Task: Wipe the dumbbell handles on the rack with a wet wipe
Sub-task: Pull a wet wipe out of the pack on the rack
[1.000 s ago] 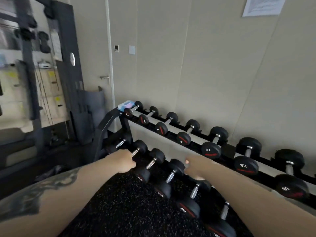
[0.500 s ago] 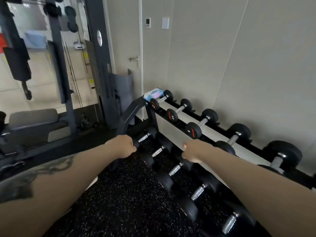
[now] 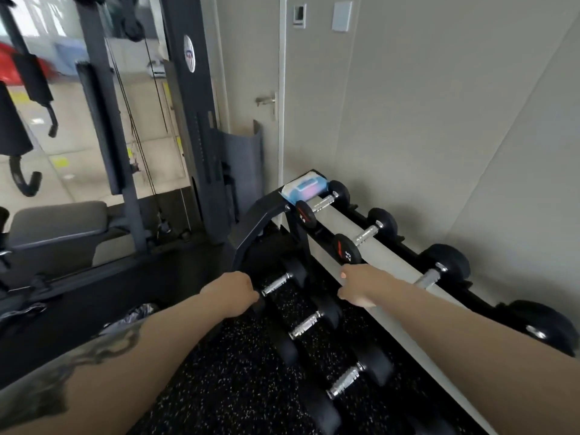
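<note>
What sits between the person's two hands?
In the head view, between the left hand and right hand, a lower-shelf dumbbell's metal handle shows over speckled floor.

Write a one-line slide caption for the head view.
Both hands, left and right, reach toward the lower-tier dumbbells; wipes pack atop rack.

Left hand [image 3: 233, 288] fingers curled out of sight, lowest dumbbell [image 3: 323, 412] cut off
</note>
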`<state>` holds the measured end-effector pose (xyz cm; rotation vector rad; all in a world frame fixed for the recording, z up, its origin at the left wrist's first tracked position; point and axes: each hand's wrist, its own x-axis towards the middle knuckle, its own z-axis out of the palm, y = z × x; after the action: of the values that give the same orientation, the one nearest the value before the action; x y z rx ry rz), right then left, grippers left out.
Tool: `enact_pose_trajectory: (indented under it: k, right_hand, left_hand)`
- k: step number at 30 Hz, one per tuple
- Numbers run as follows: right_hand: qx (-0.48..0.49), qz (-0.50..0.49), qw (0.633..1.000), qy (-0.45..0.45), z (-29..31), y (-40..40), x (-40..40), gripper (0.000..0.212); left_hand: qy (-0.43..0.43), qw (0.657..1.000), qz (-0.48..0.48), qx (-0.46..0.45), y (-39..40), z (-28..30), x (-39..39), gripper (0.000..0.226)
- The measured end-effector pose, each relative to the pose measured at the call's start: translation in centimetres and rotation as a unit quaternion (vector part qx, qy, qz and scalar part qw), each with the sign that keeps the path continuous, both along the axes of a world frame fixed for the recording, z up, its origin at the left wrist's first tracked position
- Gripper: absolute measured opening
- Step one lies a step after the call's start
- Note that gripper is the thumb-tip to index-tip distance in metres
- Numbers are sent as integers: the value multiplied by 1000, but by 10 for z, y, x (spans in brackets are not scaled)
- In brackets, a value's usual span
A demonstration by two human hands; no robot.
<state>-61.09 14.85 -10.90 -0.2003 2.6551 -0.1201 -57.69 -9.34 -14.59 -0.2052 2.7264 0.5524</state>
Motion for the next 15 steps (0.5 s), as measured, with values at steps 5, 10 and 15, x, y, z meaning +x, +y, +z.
enact_pose_trajectory:
  k: [5, 10, 15]
  right_hand:
    - [-29, -29, 999, 10, -26, -63, -96, 48]
    - [-52, -92, 994, 7, -44, -108, -165, 46]
    - [-39, -140, 989, -33, -54, -118, -211, 47]
  left_hand:
    - [-6, 999, -40, -10, -61, -3, -111, 29]
    - [-19, 995, -93, -25, -105, -7, -217, 21]
    - [-27, 990, -137, -32, -107, -20, -299, 22]
